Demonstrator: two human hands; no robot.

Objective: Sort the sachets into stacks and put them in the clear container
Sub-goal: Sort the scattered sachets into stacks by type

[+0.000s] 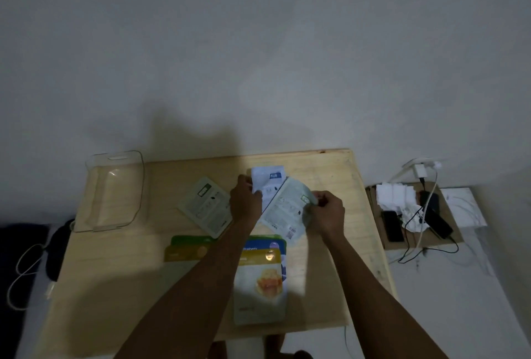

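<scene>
On the wooden table (120, 266) lie several sachets. My left hand (245, 203) grips a white sachet with a blue label (268, 179) at the far middle. My right hand (329, 213) pinches the right edge of a pale green sachet (284, 212) that overlaps the white one. Another pale green sachet (205, 206) lies face down to the left. Nearer me a yellow honey sachet (260, 286) covers a blue blueberry sachet (265, 245). A green sachet (191, 240) and a gold sachet (184, 253) peek out under my left forearm. The clear container (135, 186) sits empty at the table's far left corner.
A cardboard box (442, 240) to the right of the table holds crumpled paper, dark devices and tangled cables. A charger hangs on the wall above it. A white cable (21, 272) and a dark object lie on the floor at the left.
</scene>
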